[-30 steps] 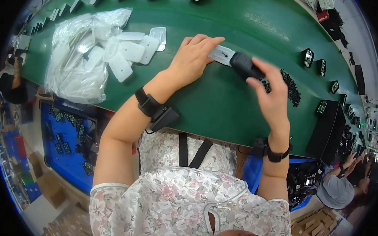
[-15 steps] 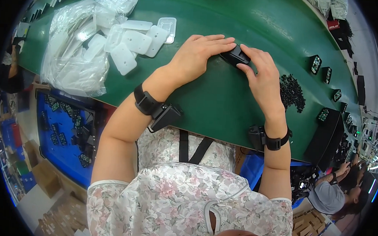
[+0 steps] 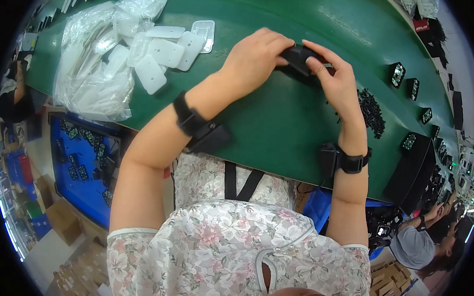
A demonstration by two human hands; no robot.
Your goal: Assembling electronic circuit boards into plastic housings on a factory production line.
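Black casing point(image 3: 298, 59) is held between both half-curled hands point(image 3: 253, 60) point(image 3: 341, 88).

Left hand point(image 3: 258, 59), right hand point(image 3: 339, 81) clasp black casing point(image 3: 298, 59)
White plates point(image 3: 166, 52) lie at its nine o'clock, black pieces point(image 3: 372, 112) at four.

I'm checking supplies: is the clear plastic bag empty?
Not empty: white plates show through the clear plastic bag; how full, I cannot tell.

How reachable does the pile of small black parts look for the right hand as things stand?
Likely yes: the black pile lies uncovered on the green table, close beside the right hand, which would probably need to release the black case first.
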